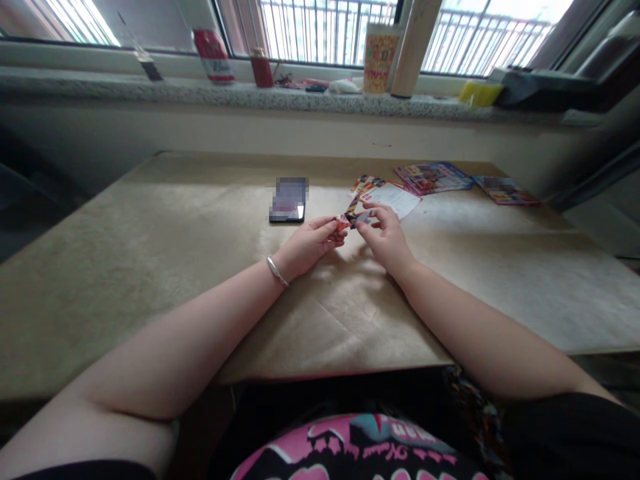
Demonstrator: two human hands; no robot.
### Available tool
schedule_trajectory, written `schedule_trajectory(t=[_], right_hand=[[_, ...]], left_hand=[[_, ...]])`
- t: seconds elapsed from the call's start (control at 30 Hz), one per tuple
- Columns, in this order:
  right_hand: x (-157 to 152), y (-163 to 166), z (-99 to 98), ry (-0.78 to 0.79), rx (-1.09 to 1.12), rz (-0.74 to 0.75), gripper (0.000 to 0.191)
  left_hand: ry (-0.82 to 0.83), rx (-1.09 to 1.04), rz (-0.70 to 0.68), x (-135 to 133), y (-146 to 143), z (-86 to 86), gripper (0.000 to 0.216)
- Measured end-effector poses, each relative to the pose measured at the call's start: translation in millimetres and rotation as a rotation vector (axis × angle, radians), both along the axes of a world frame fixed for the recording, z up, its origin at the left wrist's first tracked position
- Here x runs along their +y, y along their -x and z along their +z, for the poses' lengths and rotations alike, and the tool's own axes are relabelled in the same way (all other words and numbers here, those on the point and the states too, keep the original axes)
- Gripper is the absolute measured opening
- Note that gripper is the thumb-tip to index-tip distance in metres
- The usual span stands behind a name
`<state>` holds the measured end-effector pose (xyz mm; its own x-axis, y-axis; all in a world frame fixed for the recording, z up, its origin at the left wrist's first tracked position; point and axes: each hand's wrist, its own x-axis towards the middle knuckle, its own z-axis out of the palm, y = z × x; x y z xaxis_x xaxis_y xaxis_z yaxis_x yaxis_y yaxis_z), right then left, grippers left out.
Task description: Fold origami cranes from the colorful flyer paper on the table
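Between my hands, just above the table, is a small folded piece of patterned paper [353, 205] in orange, yellow and dark colours. My left hand [316, 243] pinches its red-and-white near end between thumb and fingers. Thumb and fingertips of my right hand [384, 232] close on its darker right side, where a greyish flap shows. The exact folds are too small to make out. Behind the piece lie patterned and white sheets [395, 197], partly covered by my right hand. A dark phone [289, 200] lies flat beyond my left hand.
The table [150, 267] has a tan cover. Colourful printed packs [434, 177] lie at its back right, with another printed pack [505, 190] beside them. On the windowsill stand a red can [214, 57], a red bottle [261, 69], a patterned cup [380, 60] and a yellow item [480, 93].
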<state>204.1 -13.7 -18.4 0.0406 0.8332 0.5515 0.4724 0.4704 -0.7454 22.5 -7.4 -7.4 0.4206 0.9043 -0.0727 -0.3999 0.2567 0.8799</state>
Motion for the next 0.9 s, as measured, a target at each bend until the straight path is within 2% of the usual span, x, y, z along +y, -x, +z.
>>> schedule_trajectory(t=[0.23,0.5,0.67,0.83,0.9], right_hand=[[0,-1,2.3,-0.006,-0.005,0.009,0.014],[-2,4,5.7,0.173,0.197,0.068,0.019],[-2,6,7.6,0.262,0.356,0.056,0.017],[-2,5,8.2,0.345,0.403,0.069,0.017],[-1,3,7.4,0.362,0.407,0.06,0.017]], left_hand=[[-0.066,0.094,-0.014,-1,-1,0.0,0.023],[-0.174,0.217,0.051,-3,-3,-2.8,0.022],[-0.234,0.268,-0.01,-9,-3,-0.9,0.036],[-0.303,0.4,0.016,-10,-1,1.3,0.022],[-0.295,0.441,0.037,-9,0,1.9,0.028]])
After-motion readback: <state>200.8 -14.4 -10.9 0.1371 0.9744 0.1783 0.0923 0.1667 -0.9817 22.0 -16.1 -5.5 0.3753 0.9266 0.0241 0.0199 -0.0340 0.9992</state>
